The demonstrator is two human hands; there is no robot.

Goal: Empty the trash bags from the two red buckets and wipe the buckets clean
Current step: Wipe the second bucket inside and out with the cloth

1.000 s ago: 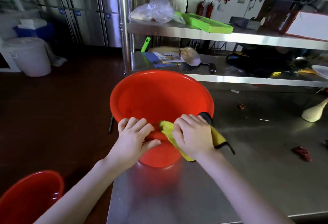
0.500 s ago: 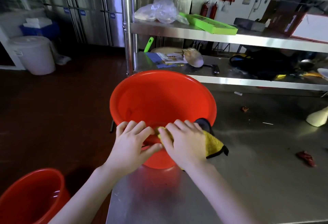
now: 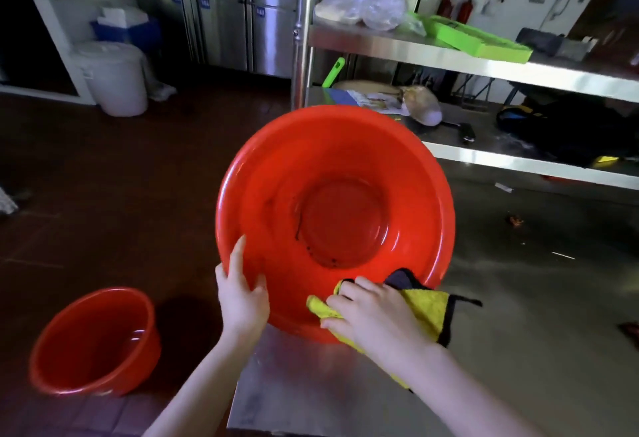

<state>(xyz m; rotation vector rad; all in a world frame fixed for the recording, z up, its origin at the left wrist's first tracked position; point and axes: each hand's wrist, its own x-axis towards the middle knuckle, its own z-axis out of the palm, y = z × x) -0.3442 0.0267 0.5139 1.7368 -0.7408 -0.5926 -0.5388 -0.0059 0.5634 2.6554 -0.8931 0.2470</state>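
Steel kitchen setup: a shiny metal surface fills the lower right of the frame, with shelves behind it and a dark red floor on the left.

The big red bucket sits mid-frame, tipped up so its open mouth faces the camera and you can see straight down to the bottom, where there are some dark specks around the base ring. Its lower edge rests at the near left corner of the surface.

The left hand is wrapped over the bucket's lower-left rim, fingers curled around the edge, thumb up along the outside. The right hand is spread fairly flat, pressing a yellow cloth with dark trim against the lower rim and wall of the bucket.

The second red bucket stands on the floor at the lower left, well apart, no hand on it.

Compared with half a second ago, the bucket is tilted much more toward the camera, and the left hand has moved from the near rim beside the cloth to the left side of the rim.
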